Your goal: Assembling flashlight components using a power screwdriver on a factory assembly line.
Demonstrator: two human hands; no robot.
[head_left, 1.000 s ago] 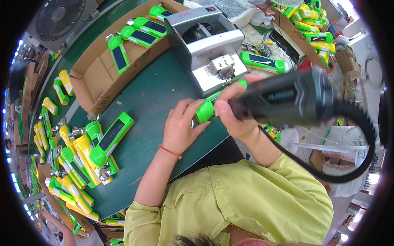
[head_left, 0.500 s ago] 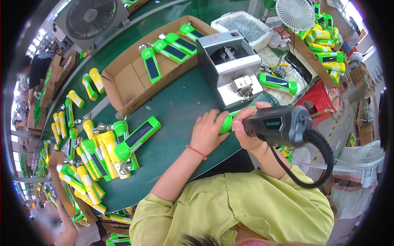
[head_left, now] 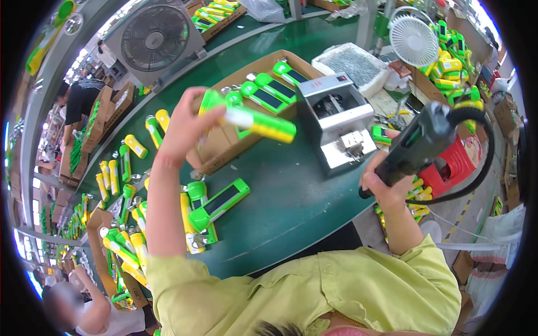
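My left hand [head_left: 188, 123] is raised over the near left part of the cardboard box [head_left: 224, 158], its fingers closed on a green and yellow flashlight [head_left: 262, 124]. The flashlight is slightly blurred and points to the right. At the right, my right hand [head_left: 388, 189] grips a black electric screwdriver [head_left: 417, 143] by its body, with a thick black cable arching from its end. Several green flashlights with dark panels [head_left: 263, 99] lie in the box. On the tabletop, left of centre, a green flashlight [head_left: 221, 206] rests across others.
A silver and black screw feeder [head_left: 336, 120] stands right of the box, before a white foam tray of screws [head_left: 353, 67]. Yellow and green flashlights [head_left: 123, 246] pile up at the left. A box fan [head_left: 154, 39] and a white fan [head_left: 413, 39] stand behind. Other people work at the left.
My left hand has moved up and left from beside the feeder, carrying the flashlight over the box. My right hand with the screwdriver has moved right, and the screwdriver has tilted.
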